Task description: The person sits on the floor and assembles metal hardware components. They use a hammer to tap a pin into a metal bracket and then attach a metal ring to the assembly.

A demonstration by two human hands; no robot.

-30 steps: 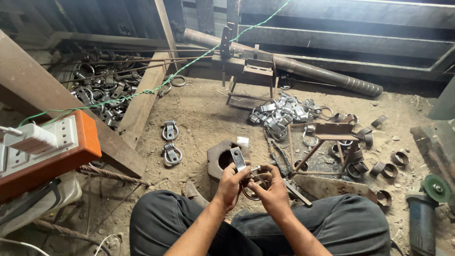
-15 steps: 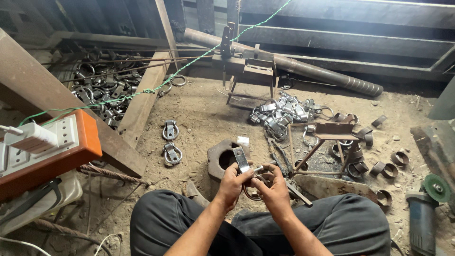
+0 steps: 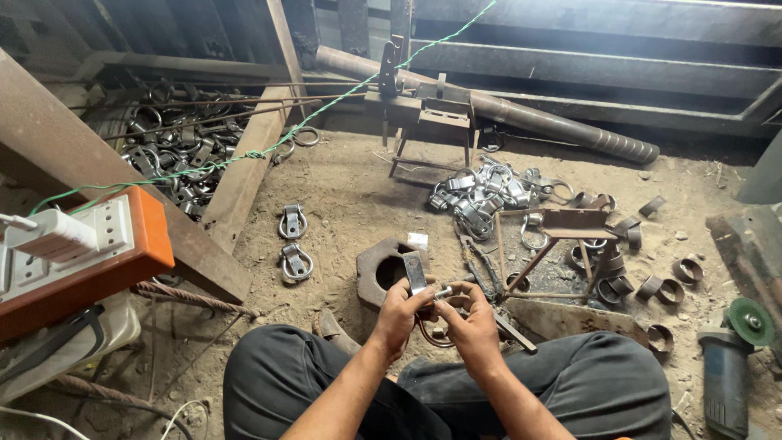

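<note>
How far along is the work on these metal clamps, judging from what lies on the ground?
Done, it seems: two assembled clamps lie side by side on the sand, and a shiny heap of clamps sits further back. In hand: the left hand holds a flat metal strip, while the right hand holds a small bolt against it. Left: loose rusty rings lie scattered at the right.

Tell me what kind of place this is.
Probably a small metalworking shop with a dirt floor: heaps of steel clamps, an angle grinder and a long steel pipe surround the seated person, whose hands hold a metal strip.
</note>
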